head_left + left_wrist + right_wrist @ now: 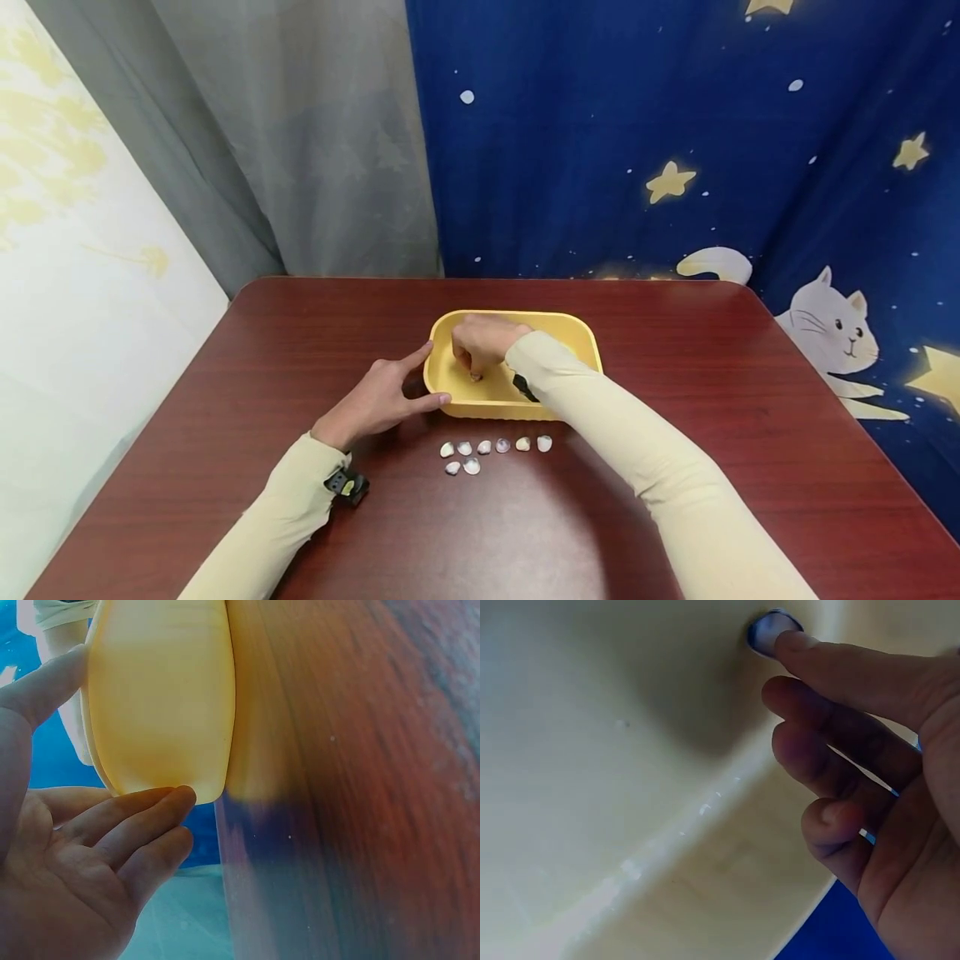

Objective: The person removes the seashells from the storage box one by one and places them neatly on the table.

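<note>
A yellow plastic tub [517,411] stands on the table, its left end between the thumb and fingers of my left hand [378,396]. Those fingers are mostly straight and touch the tub's outside, as the left wrist view shows too [97,855]. My right hand [487,340] reaches down inside the tub, fingers bent. In the right wrist view its thumb presses a small seashell [766,634] with a dark rim near the tub's floor; the index finger is mostly hidden behind the thumb. Several small pale seashells [502,446] lie on the table in front of the tub, in two rows.
The dark red wooden table [330,317] extends around the tub on all sides. Behind it hang a grey curtain [315,150] and a blue curtain [555,167] with stars and a white cat. A pale patterned surface [82,267] lies to the left.
</note>
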Demonstrator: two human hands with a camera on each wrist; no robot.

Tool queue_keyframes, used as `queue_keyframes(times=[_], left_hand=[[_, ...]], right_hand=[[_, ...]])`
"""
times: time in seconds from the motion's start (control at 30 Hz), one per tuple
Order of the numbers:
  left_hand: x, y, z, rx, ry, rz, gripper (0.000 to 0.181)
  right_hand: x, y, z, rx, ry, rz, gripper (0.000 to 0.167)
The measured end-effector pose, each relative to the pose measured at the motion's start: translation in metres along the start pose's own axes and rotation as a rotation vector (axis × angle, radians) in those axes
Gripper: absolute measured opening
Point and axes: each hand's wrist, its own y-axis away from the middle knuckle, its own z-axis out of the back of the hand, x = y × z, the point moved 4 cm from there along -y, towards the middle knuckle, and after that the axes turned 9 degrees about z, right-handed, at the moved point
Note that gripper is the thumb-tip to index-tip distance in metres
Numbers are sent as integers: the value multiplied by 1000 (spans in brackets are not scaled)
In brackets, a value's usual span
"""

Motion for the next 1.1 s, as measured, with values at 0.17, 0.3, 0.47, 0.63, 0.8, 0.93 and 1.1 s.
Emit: queue_keyframes(times=[0.17, 0.3, 0.47, 0.63, 0.8, 0.93, 1.1], left_hand=[[-1, 0, 0, -6, 3, -7, 99], [-1, 0, 1, -5, 1, -1, 99], [-1, 0, 1, -17, 3, -14, 99], [-1, 0, 1, -3, 2, -9, 98], [0, 0, 1, 2, -5, -3, 98], [0, -1, 0, 11, -1, 7, 98], [0, -2, 0, 19, 5, 11, 99]], right_hand=[[1, 5, 10, -11, 22, -3, 19], [5, 12, 21, -14, 21, -1, 23], [10, 22, 33, -35, -37, 29, 24], [15, 35, 43, -67, -106, 62, 24], [23, 46, 47, -99, -157, 106, 12], [31, 57, 50, -131, -190, 130, 11], [43, 72, 49, -147, -193, 147, 12]])
